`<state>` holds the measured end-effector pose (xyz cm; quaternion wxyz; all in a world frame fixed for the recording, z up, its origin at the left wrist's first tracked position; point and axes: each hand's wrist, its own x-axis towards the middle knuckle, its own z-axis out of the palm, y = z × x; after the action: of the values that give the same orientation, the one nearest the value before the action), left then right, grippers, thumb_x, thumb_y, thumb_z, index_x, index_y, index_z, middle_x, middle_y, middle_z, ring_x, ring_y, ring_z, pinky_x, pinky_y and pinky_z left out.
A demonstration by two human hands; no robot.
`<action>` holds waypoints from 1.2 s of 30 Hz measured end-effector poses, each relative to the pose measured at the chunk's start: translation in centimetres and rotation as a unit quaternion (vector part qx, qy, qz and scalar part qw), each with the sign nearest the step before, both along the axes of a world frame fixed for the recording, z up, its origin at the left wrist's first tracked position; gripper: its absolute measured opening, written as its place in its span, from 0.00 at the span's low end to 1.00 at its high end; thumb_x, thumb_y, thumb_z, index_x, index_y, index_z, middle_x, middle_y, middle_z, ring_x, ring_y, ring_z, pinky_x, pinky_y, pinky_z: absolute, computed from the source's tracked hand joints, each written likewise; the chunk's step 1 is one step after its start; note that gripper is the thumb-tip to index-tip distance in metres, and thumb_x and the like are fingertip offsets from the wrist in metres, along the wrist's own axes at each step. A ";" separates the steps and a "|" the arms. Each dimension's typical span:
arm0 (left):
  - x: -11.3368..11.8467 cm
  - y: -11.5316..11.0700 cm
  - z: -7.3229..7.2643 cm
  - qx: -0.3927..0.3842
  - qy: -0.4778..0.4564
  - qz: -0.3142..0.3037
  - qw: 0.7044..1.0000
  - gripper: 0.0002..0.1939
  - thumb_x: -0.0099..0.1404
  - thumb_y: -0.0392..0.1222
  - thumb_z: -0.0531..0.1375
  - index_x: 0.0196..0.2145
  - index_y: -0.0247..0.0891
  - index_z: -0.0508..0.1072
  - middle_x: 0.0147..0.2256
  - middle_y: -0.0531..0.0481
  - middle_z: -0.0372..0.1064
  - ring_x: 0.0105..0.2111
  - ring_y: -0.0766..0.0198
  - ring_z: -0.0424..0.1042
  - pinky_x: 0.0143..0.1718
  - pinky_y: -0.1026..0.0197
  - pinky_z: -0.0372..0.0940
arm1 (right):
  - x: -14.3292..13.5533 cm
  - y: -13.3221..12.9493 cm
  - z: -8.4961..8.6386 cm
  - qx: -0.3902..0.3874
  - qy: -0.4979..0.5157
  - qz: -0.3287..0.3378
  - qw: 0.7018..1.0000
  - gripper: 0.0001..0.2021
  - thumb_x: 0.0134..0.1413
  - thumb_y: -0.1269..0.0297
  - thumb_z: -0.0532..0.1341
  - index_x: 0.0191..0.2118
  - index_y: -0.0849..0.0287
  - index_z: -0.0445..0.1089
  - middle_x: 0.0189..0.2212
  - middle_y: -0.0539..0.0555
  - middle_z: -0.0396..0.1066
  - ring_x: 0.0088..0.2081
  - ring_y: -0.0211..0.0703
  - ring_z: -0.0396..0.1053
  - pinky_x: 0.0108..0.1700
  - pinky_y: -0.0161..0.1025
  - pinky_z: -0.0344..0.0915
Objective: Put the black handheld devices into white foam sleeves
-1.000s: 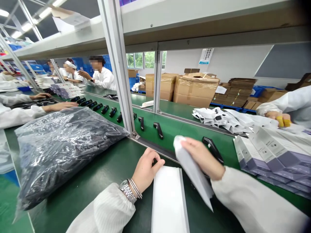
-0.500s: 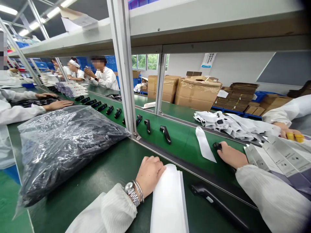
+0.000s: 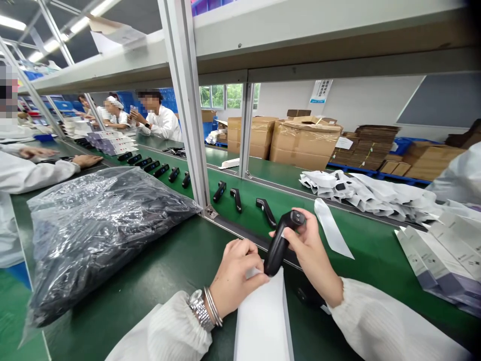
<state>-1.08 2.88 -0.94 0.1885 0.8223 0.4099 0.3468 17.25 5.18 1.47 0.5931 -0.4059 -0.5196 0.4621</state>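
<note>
My right hand (image 3: 310, 245) grips a black angled handheld device (image 3: 278, 245), tilted with its lower end down toward the white sleeves. My left hand (image 3: 238, 276) pinches the top edge of a stack of flat white sleeves (image 3: 263, 326) lying on the green table. The device's lower end is beside my left fingertips at the sleeve mouth; whether it has entered is unclear. Another black device (image 3: 306, 296) lies on the table, partly hidden under my right forearm. On the green belt, a loose white sleeve (image 3: 332, 230) lies to the right of several similar devices (image 3: 266, 213).
A plastic bag of black items (image 3: 108, 230) lies at left. White boxes (image 3: 443, 255) and a heap of filled white sleeves (image 3: 368, 195) are at right. A metal post (image 3: 184, 100) rises beside the belt, under a shelf (image 3: 319, 35). Co-workers sit along the line.
My right hand has lifted the black device from the belt and brought it left, to my left hand. My left fingers have curled at the sleeve's edge. Belt items have shifted right.
</note>
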 end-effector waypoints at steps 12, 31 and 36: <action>0.4 -0.2 0.7 -0.112 -0.139 -0.034 0.983 0.04 0.59 0.36 0.65 0.27 0.41 0.75 0.38 0.49 0.59 0.43 0.59 0.64 0.50 0.54 0.61 | 0.6 -0.3 0.6 0.022 0.031 -0.040 0.998 0.21 0.57 0.56 0.62 0.53 0.43 0.54 0.47 0.49 0.62 0.38 0.42 0.75 0.41 0.45 0.74; -1.3 1.7 -0.6 -0.111 0.047 0.130 0.984 0.07 0.58 0.45 0.63 0.32 0.41 0.70 0.37 0.51 0.63 0.41 0.56 0.65 0.44 0.53 0.59 | 8.4 0.7 5.3 0.107 -0.426 -0.169 0.882 0.15 0.62 0.51 0.52 0.42 0.54 0.70 0.41 0.57 0.72 0.44 0.53 0.69 0.44 0.45 0.64; -0.9 2.0 -1.5 -0.103 0.133 0.091 0.982 0.12 0.53 0.47 0.67 0.32 0.40 0.71 0.36 0.52 0.64 0.40 0.57 0.64 0.42 0.54 0.55 | 10.8 -3.9 1.9 0.017 -0.621 0.036 0.783 0.25 0.55 0.56 0.60 0.59 0.44 0.61 0.55 0.53 0.67 0.50 0.54 0.70 0.46 0.45 0.68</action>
<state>-2.00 4.87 -2.46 0.1835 0.7968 0.5375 0.2060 28.05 1.31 3.32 0.1317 -0.5759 -0.7975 0.1228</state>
